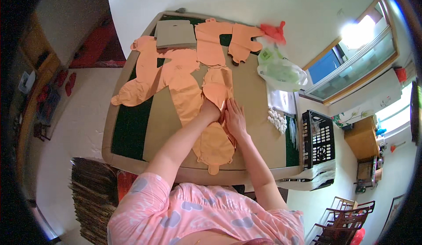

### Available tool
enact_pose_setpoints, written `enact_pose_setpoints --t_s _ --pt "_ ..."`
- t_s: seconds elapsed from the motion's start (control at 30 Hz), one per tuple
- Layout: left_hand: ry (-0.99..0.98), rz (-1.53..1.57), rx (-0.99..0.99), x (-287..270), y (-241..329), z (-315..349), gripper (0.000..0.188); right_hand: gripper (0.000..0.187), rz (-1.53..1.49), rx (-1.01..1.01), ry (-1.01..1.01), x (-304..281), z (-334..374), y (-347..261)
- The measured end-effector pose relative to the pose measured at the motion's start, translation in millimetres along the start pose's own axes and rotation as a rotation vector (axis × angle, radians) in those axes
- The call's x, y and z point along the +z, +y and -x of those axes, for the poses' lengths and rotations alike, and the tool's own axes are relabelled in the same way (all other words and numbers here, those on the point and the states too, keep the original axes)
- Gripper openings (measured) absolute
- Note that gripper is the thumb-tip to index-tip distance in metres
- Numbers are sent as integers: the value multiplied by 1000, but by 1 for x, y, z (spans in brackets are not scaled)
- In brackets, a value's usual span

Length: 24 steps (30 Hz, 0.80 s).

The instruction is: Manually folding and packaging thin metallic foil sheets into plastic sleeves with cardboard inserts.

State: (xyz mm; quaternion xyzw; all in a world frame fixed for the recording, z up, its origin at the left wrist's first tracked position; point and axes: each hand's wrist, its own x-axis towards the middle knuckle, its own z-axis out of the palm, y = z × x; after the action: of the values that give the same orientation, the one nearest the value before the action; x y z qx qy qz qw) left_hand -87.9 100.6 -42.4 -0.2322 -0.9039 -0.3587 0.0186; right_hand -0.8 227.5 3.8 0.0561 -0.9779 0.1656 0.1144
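In front of me lies a flat, uninflated orange foil balloon with rounded ends and small tabs, on a brown cardboard sheet. A part of its foil is folded up at the middle. My left hand reaches in under that fold, and its fingers are hidden by the foil. My right hand lies along the right edge of the same balloon, fingers stretched out and pointing away from me. Further off, more flat orange foil balloons spread over the table, some overlapping each other.
A stack of grey-brown card sheets sits at the far left of the table. Toward the right are a red plastic bag, a pale green-white bag, small white pieces and a black crate.
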Motion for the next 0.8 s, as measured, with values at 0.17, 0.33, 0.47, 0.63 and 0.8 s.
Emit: enact_pose_setpoints --t_s 0.17,0.33,0.47,0.63,0.8 --pt "76 -178 159 10 -6 -2 53 51 52 2 -1 -2 5 -2" --pt "72 203 -33 -8 10 -3 47 50 92 -21 -9 2 4 1" --pt "141 557 -236 -51 28 -17 40 48 108 -22 23 7 6 11" --pt "408 64 264 -62 38 6 46 45 39 -69 33 4 4 -1" --pt "152 -288 271 -20 21 49 43 44 13 -74 54 3 2 -3"
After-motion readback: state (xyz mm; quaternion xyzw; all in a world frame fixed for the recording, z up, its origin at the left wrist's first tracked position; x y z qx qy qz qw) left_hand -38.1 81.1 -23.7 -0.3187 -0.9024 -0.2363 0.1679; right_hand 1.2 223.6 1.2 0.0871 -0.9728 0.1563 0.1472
